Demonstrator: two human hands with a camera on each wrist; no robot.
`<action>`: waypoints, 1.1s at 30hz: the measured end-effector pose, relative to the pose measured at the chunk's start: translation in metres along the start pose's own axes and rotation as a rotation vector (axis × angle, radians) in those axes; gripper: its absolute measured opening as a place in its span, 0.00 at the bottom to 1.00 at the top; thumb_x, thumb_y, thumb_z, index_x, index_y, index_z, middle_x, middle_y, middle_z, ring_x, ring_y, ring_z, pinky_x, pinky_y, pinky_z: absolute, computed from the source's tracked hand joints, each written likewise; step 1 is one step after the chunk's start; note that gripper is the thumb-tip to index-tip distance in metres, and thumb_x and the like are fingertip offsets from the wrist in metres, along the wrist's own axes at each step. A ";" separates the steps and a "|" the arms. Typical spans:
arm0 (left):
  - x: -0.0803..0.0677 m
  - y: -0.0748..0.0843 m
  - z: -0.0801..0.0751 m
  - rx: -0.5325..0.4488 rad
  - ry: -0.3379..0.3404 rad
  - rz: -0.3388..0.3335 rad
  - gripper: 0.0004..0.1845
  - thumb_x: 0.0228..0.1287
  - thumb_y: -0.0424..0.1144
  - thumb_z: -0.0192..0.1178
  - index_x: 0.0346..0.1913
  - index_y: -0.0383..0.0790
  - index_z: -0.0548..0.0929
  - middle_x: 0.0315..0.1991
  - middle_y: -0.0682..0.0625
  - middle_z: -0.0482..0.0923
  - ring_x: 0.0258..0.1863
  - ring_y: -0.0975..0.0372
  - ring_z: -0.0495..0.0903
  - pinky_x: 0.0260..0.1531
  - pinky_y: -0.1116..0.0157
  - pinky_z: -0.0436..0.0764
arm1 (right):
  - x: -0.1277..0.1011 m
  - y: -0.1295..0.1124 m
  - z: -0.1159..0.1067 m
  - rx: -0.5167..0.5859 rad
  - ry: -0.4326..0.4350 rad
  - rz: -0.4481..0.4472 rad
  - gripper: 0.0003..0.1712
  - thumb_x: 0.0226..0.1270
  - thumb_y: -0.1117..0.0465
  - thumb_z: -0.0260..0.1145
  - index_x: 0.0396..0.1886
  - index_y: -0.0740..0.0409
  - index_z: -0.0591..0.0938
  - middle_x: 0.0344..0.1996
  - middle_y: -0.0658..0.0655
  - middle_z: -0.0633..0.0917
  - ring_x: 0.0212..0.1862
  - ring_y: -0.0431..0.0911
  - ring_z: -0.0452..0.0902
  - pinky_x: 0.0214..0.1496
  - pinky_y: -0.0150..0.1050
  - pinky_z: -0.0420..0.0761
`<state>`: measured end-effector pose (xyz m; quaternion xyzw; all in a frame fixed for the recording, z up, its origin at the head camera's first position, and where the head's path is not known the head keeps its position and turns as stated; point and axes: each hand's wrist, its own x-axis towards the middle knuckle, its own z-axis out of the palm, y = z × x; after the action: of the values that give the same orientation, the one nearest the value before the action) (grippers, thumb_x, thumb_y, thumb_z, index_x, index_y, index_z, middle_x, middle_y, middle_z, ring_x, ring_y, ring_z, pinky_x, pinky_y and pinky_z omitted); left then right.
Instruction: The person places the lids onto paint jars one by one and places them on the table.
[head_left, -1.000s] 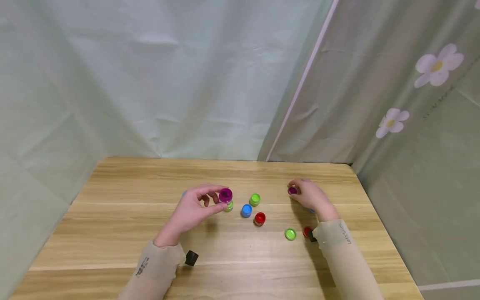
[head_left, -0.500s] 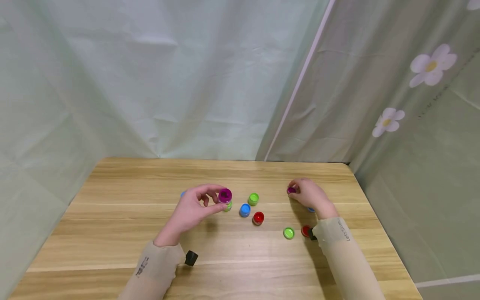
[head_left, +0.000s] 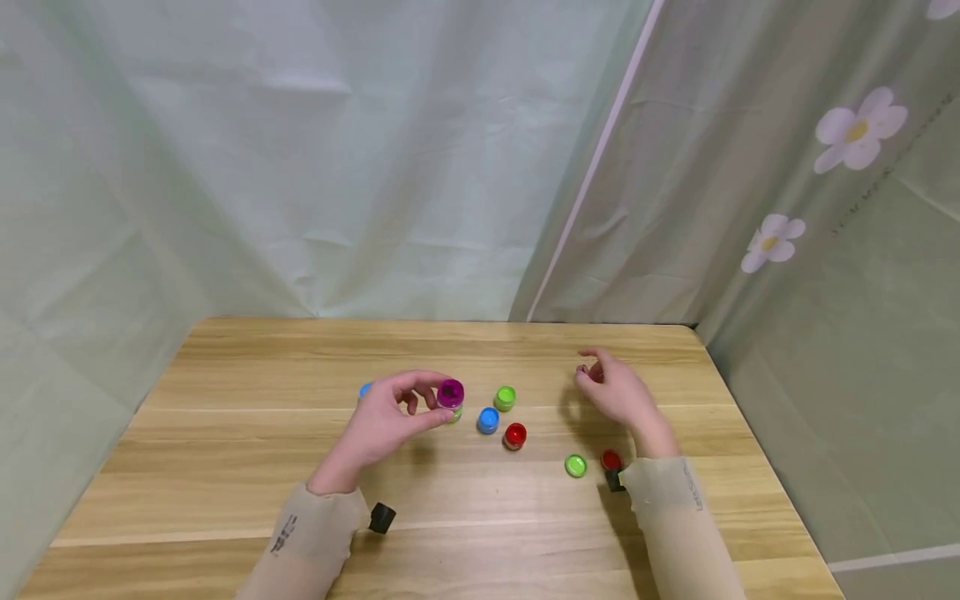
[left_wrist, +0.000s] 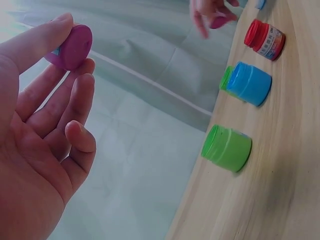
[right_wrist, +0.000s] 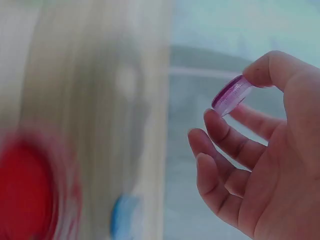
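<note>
My left hand (head_left: 390, 412) holds a small open jar of purple paint (head_left: 451, 394) between thumb and fingers, raised above the table. In the left wrist view the thumb presses the side of this purple jar (left_wrist: 77, 47). To the right, my right hand (head_left: 618, 396) pinches a purple jar lid (right_wrist: 231, 95) between thumb and fingertips, tilted nearly edge-on. Lid and jar are well apart. A green jar (left_wrist: 230, 150) stands partly hidden behind the purple one in the head view. Between the hands stand another green jar (head_left: 506, 398), a blue jar (head_left: 488, 421) and a red jar (head_left: 515, 437), all open.
On the wooden table (head_left: 480, 533) lie a green lid (head_left: 576, 466) and a red lid (head_left: 611, 461), near the right wrist camera (head_left: 615, 480). A blue lid (right_wrist: 127, 220) shows in the right wrist view. Something blue (head_left: 365, 389) peeks out behind my left hand. A curtain (head_left: 420, 167) hangs behind.
My right hand has lifted slightly and turned, tipping the purple lid from facing up to nearly edge-on. My left hand keeps its hold on the purple jar, almost still.
</note>
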<state>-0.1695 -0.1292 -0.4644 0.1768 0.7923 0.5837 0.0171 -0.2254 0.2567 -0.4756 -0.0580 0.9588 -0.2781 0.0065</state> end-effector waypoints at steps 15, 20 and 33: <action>-0.006 0.003 0.011 -0.051 -0.050 0.031 0.19 0.61 0.39 0.81 0.55 0.48 0.90 0.40 0.51 0.88 0.39 0.55 0.82 0.35 0.67 0.74 | -0.047 -0.114 -0.005 0.514 0.130 -0.319 0.15 0.75 0.65 0.67 0.59 0.57 0.81 0.44 0.52 0.86 0.49 0.46 0.80 0.51 0.43 0.82; -0.008 0.003 0.013 -0.068 -0.052 0.057 0.19 0.62 0.39 0.81 0.55 0.49 0.91 0.40 0.49 0.88 0.38 0.56 0.82 0.35 0.67 0.74 | -0.060 -0.135 0.001 0.503 0.080 -0.536 0.21 0.72 0.69 0.68 0.62 0.52 0.85 0.51 0.50 0.86 0.50 0.46 0.81 0.51 0.44 0.84; -0.008 0.006 0.022 -0.076 -0.068 0.104 0.18 0.62 0.37 0.80 0.54 0.50 0.91 0.41 0.56 0.89 0.38 0.55 0.82 0.35 0.66 0.74 | -0.066 -0.143 0.005 0.458 0.050 -0.614 0.21 0.66 0.66 0.78 0.57 0.50 0.87 0.53 0.46 0.88 0.56 0.45 0.81 0.51 0.46 0.83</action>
<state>-0.1552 -0.1100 -0.4674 0.2367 0.7582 0.6072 0.0202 -0.1441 0.1416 -0.4047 -0.3326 0.8097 -0.4755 -0.0876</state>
